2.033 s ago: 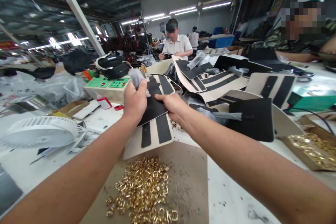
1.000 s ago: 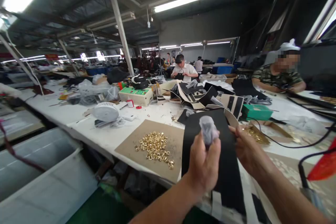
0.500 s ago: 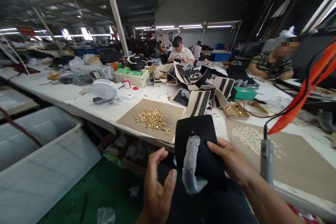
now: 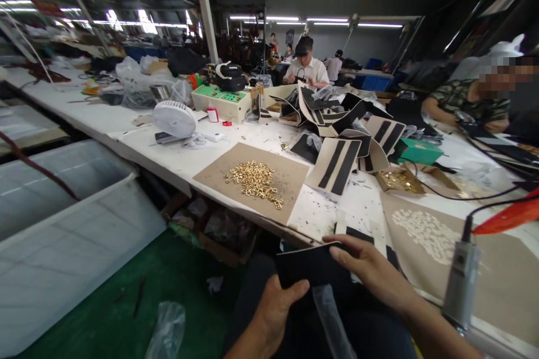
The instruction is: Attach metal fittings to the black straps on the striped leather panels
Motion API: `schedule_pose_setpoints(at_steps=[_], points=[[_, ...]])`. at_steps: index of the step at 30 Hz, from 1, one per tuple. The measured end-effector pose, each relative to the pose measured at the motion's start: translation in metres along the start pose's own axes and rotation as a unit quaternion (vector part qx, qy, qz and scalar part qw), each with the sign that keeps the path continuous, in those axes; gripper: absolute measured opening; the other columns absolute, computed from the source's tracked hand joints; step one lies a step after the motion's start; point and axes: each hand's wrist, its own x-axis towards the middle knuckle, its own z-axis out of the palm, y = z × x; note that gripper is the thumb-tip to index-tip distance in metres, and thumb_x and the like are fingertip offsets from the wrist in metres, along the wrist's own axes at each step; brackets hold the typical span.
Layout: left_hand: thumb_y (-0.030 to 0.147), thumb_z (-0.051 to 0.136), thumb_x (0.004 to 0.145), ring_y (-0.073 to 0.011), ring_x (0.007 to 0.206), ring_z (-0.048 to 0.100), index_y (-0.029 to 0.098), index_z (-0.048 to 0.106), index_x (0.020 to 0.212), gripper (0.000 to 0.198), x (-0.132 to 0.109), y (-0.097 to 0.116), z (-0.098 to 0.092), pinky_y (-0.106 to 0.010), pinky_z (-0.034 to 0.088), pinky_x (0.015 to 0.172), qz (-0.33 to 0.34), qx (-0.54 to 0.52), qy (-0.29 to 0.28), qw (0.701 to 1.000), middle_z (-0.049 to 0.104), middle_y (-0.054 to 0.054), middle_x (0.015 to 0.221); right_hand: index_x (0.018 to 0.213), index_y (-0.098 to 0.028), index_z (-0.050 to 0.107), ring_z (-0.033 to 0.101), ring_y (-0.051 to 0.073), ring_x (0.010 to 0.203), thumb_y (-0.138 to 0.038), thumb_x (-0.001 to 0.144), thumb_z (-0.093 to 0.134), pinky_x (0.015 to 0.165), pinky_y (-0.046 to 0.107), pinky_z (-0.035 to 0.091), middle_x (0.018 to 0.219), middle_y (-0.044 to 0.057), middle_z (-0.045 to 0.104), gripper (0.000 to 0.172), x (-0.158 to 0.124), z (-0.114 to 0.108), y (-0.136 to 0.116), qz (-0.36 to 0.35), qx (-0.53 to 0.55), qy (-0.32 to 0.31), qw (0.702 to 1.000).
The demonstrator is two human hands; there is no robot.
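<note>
Low in front of me, both hands hold a black flat panel [image 4: 309, 265], tilted so its pale far edge shows. My left hand [image 4: 275, 305] grips its left side, thumb on top. At the right far corner, my right hand [image 4: 370, 263] pinches it with thumb and fingers. A clear plastic wrap [image 4: 330, 317] hangs from the panel towards me; what it covers is hard to make out. Just beyond my right hand, a black-and-cream striped piece [image 4: 377, 233] lies at the table edge, partly covered by the hand.
Gold metal rings or links [image 4: 255, 179] lie heaped on brown cardboard [image 4: 210, 171]. Several striped panels [image 4: 337, 162] pile up behind. White pieces [image 4: 425, 230] spread at right near a grey device [image 4: 461, 283]. A white bin [image 4: 84, 247] stands left. Two co-workers sit across the table.
My left hand, open and apart before, has closed on the panel's left side. The panel has come lower and tipped flatter. The view has shifted, and the striped piece at the edge now shows.
</note>
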Motion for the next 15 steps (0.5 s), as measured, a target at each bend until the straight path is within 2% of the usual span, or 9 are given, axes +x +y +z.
schedule_pose_setpoints(at_steps=[3, 6, 9, 12, 15], points=[[0.042, 0.091, 0.064, -0.0356, 0.090, 0.074, 0.009, 0.078, 0.107, 0.056, 0.004, -0.019, -0.005, -0.047, 0.053, 0.092, -0.029, -0.011, 0.011, 0.999, 0.080, -0.016, 0.095, 0.117, -0.023, 0.073, 0.069, 0.025, 0.094, -0.049, 0.089, 0.071, 0.085, 0.036, 0.054, 0.106, 0.006, 0.075, 0.039, 0.050, 0.002, -0.008, -0.072, -0.137, 0.085, 0.984], [0.046, 0.093, 0.058, -0.0375, 0.090, 0.074, 0.008, 0.078, 0.106, 0.064, 0.011, -0.038, -0.020, -0.049, 0.052, 0.093, -0.074, -0.026, 0.004, 0.997, 0.080, -0.018, 0.094, 0.112, -0.024, 0.075, 0.069, 0.020, 0.083, -0.033, 0.090, 0.067, 0.080, 0.032, 0.053, 0.102, 0.005, 0.075, 0.025, 0.112, 0.013, -0.011, -0.150, -0.271, 0.089, 0.946], [0.046, 0.096, 0.051, -0.0395, 0.093, 0.073, 0.008, 0.077, 0.106, 0.070, 0.019, -0.055, -0.042, -0.051, 0.050, 0.097, -0.103, -0.053, 0.015, 0.993, 0.079, -0.018, 0.094, 0.116, -0.027, 0.074, 0.069, 0.018, 0.086, -0.023, 0.091, 0.065, 0.079, 0.029, 0.052, 0.107, 0.003, 0.074, 0.027, 0.163, 0.023, -0.008, -0.189, -0.402, 0.067, 0.893], [0.047, 0.097, 0.049, -0.0405, 0.096, 0.073, 0.010, 0.077, 0.105, 0.070, 0.025, -0.064, -0.057, -0.053, 0.049, 0.099, -0.109, -0.073, 0.026, 0.991, 0.079, -0.018, 0.095, 0.111, -0.032, 0.076, 0.068, 0.017, 0.084, -0.024, 0.090, 0.067, 0.075, 0.027, 0.049, 0.103, 0.001, 0.073, 0.024, 0.191, 0.028, -0.005, -0.193, -0.474, 0.037, 0.858], [0.046, 0.096, 0.050, -0.0410, 0.097, 0.073, 0.010, 0.077, 0.106, 0.070, 0.028, -0.065, -0.063, -0.052, 0.049, 0.098, -0.116, -0.069, 0.025, 0.991, 0.079, -0.018, 0.097, 0.100, -0.032, 0.078, 0.066, 0.016, 0.082, -0.026, 0.090, 0.067, 0.072, 0.025, 0.045, 0.098, 0.000, 0.071, 0.016, 0.200, 0.028, -0.004, -0.190, -0.495, 0.013, 0.848]])
